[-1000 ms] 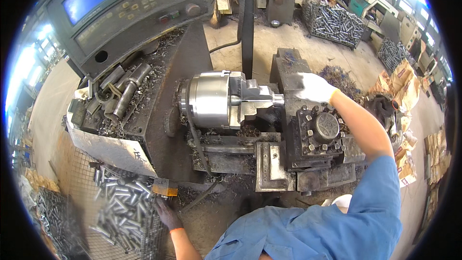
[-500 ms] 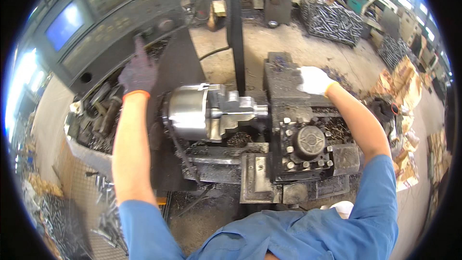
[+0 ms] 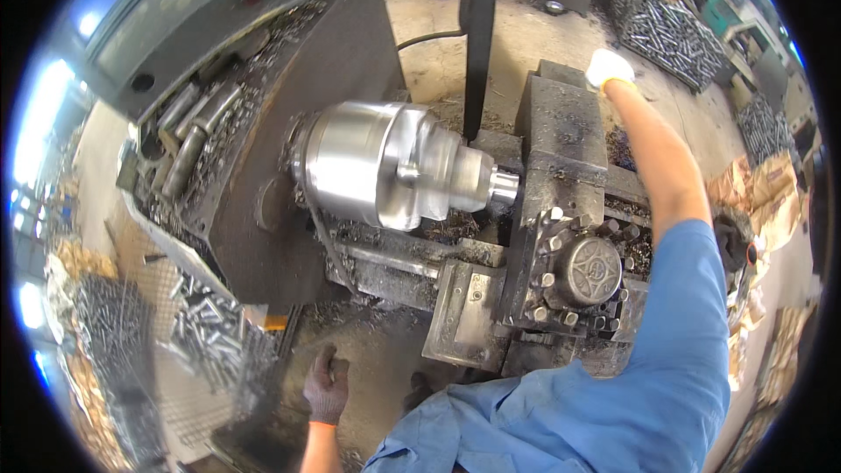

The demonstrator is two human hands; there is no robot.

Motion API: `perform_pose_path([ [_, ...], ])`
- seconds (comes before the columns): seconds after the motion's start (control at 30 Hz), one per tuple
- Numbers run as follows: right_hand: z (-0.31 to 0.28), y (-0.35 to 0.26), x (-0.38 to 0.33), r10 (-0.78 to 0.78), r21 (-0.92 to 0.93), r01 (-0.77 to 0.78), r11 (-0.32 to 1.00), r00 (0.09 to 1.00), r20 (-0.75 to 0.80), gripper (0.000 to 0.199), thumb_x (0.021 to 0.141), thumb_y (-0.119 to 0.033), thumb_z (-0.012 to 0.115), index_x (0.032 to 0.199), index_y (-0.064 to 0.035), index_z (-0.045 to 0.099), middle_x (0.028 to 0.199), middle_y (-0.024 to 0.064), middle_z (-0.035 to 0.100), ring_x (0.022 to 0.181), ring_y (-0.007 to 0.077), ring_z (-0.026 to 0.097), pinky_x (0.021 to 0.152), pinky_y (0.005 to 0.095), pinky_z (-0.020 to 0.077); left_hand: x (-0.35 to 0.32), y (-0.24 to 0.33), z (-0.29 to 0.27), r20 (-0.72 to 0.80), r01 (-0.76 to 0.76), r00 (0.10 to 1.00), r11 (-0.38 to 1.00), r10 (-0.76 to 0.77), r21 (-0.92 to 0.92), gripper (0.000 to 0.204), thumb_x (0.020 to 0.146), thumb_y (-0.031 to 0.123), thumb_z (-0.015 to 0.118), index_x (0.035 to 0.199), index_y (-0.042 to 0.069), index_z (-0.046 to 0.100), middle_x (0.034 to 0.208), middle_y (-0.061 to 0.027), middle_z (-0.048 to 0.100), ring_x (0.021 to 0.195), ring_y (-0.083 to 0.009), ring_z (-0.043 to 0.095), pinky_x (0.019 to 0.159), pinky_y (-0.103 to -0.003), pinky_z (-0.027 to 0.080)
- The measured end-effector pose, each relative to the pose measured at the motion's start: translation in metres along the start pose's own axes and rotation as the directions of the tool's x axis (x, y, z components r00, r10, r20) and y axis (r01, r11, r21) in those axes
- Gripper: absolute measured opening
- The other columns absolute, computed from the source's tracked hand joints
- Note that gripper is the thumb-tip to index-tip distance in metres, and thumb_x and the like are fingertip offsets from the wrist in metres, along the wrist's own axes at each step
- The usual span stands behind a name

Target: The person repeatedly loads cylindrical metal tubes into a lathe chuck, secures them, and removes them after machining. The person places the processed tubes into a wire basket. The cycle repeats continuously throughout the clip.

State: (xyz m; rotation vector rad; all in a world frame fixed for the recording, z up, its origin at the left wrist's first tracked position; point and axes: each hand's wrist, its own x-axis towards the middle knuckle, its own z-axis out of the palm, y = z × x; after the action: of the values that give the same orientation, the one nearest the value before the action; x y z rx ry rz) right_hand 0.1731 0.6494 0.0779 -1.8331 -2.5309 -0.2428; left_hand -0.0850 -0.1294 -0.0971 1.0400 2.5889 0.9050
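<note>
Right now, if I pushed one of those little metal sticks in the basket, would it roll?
Probably yes: the metal rods look round and smooth, so a loose one should roll easily. They seem solid metal, so likely heavy for their size and stiff. Piled together, they'd probably slide and clatter.

Silver chuck [image 3: 385, 162], blue sleeve [image 3: 683, 315]

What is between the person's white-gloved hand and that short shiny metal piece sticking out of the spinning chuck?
The right hand rests at the far end of the dark carriage block. That block's grimy top lies between it and the workpiece in the chuck, and the black vertical post stands just left of that line.
</note>
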Motion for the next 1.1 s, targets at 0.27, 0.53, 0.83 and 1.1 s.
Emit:
perform_pose_path([
  [0.27,-0.177,-0.15,-0.167,-0.584,0.3,0.771,0.562,0.627,-0.516,0.041,0.104,-0.021,0.065,0.141,-0.0038,0.067,0.137,0.0124,0.072,0.118,0.0227,0.07,0.104,0.0347,0.0548,-0.398,-0.255,0.15,0.406,0.713,0.48,0.615,-0.778,0.335,0.065,0.098,0.052,0.06,0.137,0.001,0.066,0.108,-0.0236,0.078,0.096,-0.0415,0.075,0.088,-0.047,0.057],
  [0.53,-0.284,-0.312,-0.562,-0.76,0.165,0.772,-0.614,-0.522,-0.387,0.042,0.075,-0.009,0.074,0.116,0.0003,0.073,0.122,0.0224,0.073,0.11,0.0408,0.073,0.095,0.0494,0.0574,-0.477,-0.184,0.12,0.091,0.82,0.247,0.158,-0.965,-0.55,0.061,0.098,0.056,0.059,0.134,0.009,0.071,0.13,-0.0201,0.074,0.123,-0.038,0.07,0.105,-0.046,0.053],
  [0.83,-0.12,-0.484,-0.824,-0.783,0.677,0.608,-0.415,-0.617,0.074,0.043,0.097,-0.03,0.069,0.13,-0.0044,0.073,0.131,0.017,0.073,0.119,0.0327,0.071,0.104,0.0401,0.056,-0.735,-0.17,0.164,0.253,0.214,-0.152,-0.282,-0.955,-0.935,0.049,0.096,0.043,0.065,0.125,0.004,0.074,0.106,-0.0148,0.076,0.094,-0.023,0.071,0.086,-0.037,0.056],
  [1.1,0.032,-0.546,-1.006,-0.604,0.693,0.497,-0.522,-0.789,0.11,0.035,0.092,-0.027,0.066,0.118,-0.0074,0.08,0.119,0.016,0.078,0.111,0.0344,0.073,0.099,0.0417,0.0565,-0.87,-0.025,0.213,0.091,-0.09,-0.996,0.032,0.022,-0.995,0.044,0.102,0.041,0.062,0.123,0.002,0.067,0.106,-0.0188,0.074,0.099,-0.0343,0.073,0.088,-0.043,0.059],
])
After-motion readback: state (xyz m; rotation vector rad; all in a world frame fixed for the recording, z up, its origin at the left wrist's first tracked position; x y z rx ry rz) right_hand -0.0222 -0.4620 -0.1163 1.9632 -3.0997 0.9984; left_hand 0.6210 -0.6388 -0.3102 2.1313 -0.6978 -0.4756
